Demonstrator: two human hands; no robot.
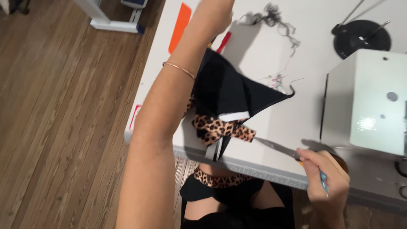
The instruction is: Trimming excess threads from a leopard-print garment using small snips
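My left arm, with a thin bracelet on the wrist, reaches far across the white table [263,55]. My left hand [215,16] is at the top edge, and its fingers are hidden. A red-handled thing [224,41] lies just below it. A black fabric piece [231,91] with leopard-print trim [220,129] lies on the table and hangs over the near edge. My right hand [326,178] grips scissors [280,148] with blue handles at the table's front edge. The blade points left toward the leopard trim and stops just short of it.
A white sewing machine [366,99] stands at the right, with a black round base [360,38] behind it. A tangle of dark thread [275,19] and an orange strip [180,25] lie at the far side. Wooden floor [63,118] is at the left.
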